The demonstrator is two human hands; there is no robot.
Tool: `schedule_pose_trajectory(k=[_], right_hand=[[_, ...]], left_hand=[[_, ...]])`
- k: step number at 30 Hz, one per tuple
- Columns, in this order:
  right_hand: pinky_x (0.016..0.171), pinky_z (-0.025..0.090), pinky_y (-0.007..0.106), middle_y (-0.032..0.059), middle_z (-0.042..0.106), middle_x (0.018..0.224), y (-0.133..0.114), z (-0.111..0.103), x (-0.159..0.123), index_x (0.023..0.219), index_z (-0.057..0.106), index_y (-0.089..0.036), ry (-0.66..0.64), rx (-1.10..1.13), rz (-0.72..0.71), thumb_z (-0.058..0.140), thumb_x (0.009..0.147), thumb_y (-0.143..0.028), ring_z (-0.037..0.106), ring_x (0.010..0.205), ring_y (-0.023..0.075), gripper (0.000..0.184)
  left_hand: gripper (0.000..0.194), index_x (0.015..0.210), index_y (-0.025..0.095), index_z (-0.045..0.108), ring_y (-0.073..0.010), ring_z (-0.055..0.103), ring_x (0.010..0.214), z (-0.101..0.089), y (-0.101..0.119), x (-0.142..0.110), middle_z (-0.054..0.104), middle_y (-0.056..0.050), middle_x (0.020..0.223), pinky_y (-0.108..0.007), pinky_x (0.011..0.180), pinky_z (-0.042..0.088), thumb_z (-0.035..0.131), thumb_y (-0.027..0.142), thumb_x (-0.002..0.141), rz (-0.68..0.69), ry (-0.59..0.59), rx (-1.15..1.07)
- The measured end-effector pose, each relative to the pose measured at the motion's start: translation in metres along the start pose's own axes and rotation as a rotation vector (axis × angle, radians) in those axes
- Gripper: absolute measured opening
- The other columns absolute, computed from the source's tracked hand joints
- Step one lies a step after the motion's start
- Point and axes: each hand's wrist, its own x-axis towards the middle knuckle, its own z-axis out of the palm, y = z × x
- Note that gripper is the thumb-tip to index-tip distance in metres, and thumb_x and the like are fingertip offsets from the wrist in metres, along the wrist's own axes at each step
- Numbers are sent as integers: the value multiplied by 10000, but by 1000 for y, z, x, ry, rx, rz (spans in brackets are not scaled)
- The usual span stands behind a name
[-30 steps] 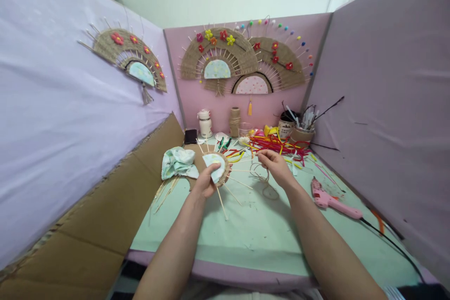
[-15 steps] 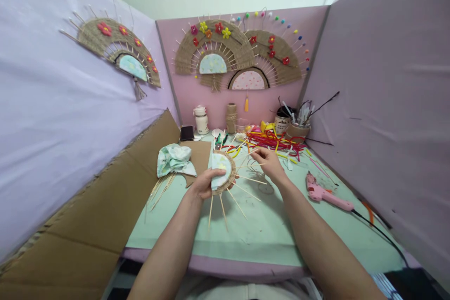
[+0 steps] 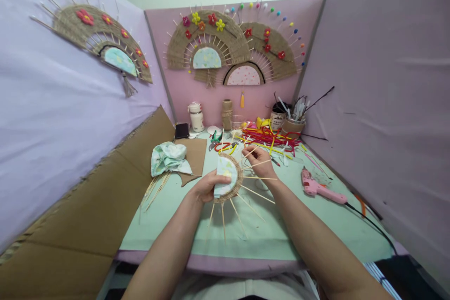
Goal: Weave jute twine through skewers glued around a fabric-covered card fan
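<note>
My left hand [image 3: 207, 185] grips a half-round fan [image 3: 225, 173], thumb on its pale patterned cloth face and fingers behind it. Brown twine is woven around the curved edge, and several thin wooden sticks [image 3: 258, 194] spread out from it. Beside the upper right sticks, my right hand [image 3: 259, 161] is closed in a pinch on a thin strand of twine, mostly hidden by the fingers. Loose loops of this cord lie beneath that hand.
A pink glue gun [image 3: 319, 187] with a black cord lies at right. Behind are pliers [image 3: 216, 138], red and yellow pipe cleaners [image 3: 270, 138], a twine spool [image 3: 227, 113] and a white bottle [image 3: 196, 117]. Crumpled cloth [image 3: 170, 158], cardboard [image 3: 195, 154] and spare sticks [image 3: 156, 190] lie left.
The right hand has moved slightly inward, closer to the fan's edge among the upper sticks. The fan is turned and shifted a little in the left hand, and the view has shifted slightly.
</note>
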Motion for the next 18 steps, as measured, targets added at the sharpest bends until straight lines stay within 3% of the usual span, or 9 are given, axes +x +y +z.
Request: schedule_pose_trajectory(k=[3, 5, 8, 13, 18], right_hand=[[539, 377, 263, 0, 552, 614, -3, -1, -1, 712, 614, -172, -6, 0, -7, 604, 736, -384, 460, 551, 133, 213], [561, 386, 266, 10, 574, 648, -3, -2, -1, 717, 617, -171, -20, -16, -27, 597, 748, -382, 478, 576, 138, 214], [575, 390, 266, 17, 580, 663, -3, -3, -2, 722, 618, -173, -54, -44, -63, 570, 776, -387, 487, 598, 143, 226], [560, 387, 262, 13, 573, 650, -2, 0, -4, 708, 622, -179, -71, -63, -71, 576, 774, -375, 475, 585, 139, 212], [522, 375, 261, 12, 570, 627, -5, 0, -5, 722, 624, -182, -56, -60, -44, 581, 767, -397, 452, 545, 134, 223]], left_hand=[[416, 991, 94, 600, -167, 642, 581, 1, 0, -1, 711, -92, 774, -282, 581, 518, 734, 116, 598, -13, -15, -26], [349, 990, 96, 600, -185, 656, 610, 3, 1, 0, 710, -96, 770, -333, 644, 534, 704, 245, 692, -22, -2, -94], [349, 931, 84, 612, -197, 673, 652, 8, 2, 4, 708, -112, 754, -353, 711, 536, 573, 409, 812, -19, 100, -203], [184, 838, 61, 630, -167, 661, 590, 11, 1, 7, 703, -109, 698, -259, 631, 521, 594, 237, 797, 8, 272, -156], [264, 978, 45, 625, -189, 677, 660, 9, 0, 6, 719, -144, 797, -276, 671, 517, 618, 180, 751, 26, 209, -71]])
